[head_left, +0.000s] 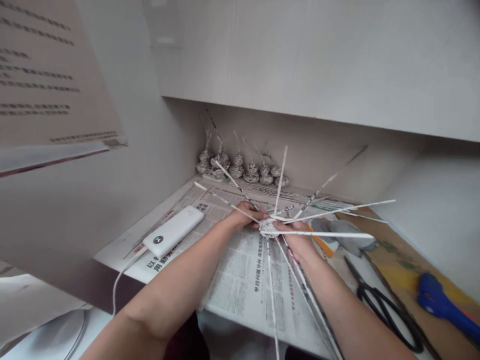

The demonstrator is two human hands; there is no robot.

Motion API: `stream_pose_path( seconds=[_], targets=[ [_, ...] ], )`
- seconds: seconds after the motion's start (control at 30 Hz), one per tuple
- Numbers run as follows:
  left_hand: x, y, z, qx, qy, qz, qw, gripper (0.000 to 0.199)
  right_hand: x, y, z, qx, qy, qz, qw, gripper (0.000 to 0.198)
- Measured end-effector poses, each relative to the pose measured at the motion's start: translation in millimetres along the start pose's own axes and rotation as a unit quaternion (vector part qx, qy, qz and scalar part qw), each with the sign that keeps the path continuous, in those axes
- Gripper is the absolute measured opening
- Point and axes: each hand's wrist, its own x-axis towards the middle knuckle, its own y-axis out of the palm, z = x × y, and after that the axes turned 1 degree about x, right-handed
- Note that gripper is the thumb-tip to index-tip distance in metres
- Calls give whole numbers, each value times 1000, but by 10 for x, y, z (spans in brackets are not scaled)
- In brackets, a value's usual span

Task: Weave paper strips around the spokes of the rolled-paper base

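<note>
Evidently for steadiness, the left hand (248,215) and right hand (299,240) pinch the woven piece (267,228) from opposite sides, paper spokes (330,234) fanning free.

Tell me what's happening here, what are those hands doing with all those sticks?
A person has both hands on a small woven piece. The left hand pinches its left edge, and the right hand holds its right side. Long thin sticks poke out of it all around, so its ends are still loose. It is held above newspaper. Woven gourd shapes stand at the back. Scissors and a blue tool lie on the right, untouched.
</note>
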Motion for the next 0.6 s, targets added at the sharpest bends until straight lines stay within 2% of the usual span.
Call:
stream_pose_path(
  seconds=[0.17,0.3,0.6],
  targets=[
    [-6,23,10,1,-8,14,1000,41,-17,-10,3,-33,-27,28,999,29],
    [-11,39,15,-18,-12,25,999,36,-8,-29,-17,-68,-43,26,996,29],
    [-69,52,-17,5,-9,32,999,40,-10,-23,-15,-84,-50,22,995,24]
  ],
)
